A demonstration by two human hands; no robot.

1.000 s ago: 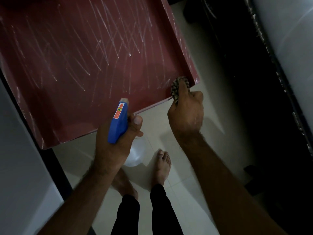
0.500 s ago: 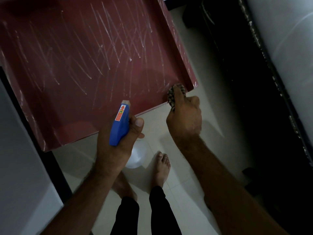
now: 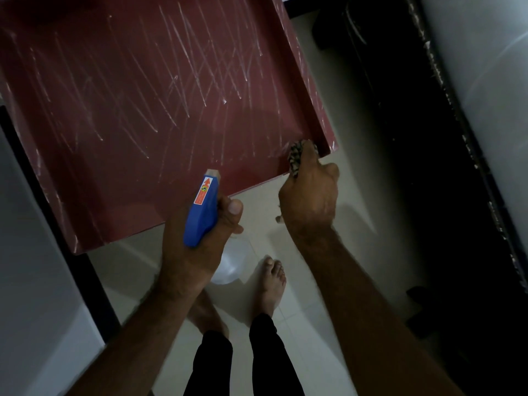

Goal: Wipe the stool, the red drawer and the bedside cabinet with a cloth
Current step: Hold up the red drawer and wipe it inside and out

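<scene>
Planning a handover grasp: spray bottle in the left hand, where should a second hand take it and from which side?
Take the clear bottle body from below: it hangs free under the left hand, which wraps the neck beneath the blue spray head.

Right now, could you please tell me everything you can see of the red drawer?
The red drawer is a wide, shallow tray, dark red and smooth like laminate, with low raised walls along its sides. Pale streaks criss-cross its floor. It stands pulled out above the tiled floor, empty. The right hand presses a patterned cloth into its near right corner; the left hand holds a blue spray bottle over its front edge.
</scene>
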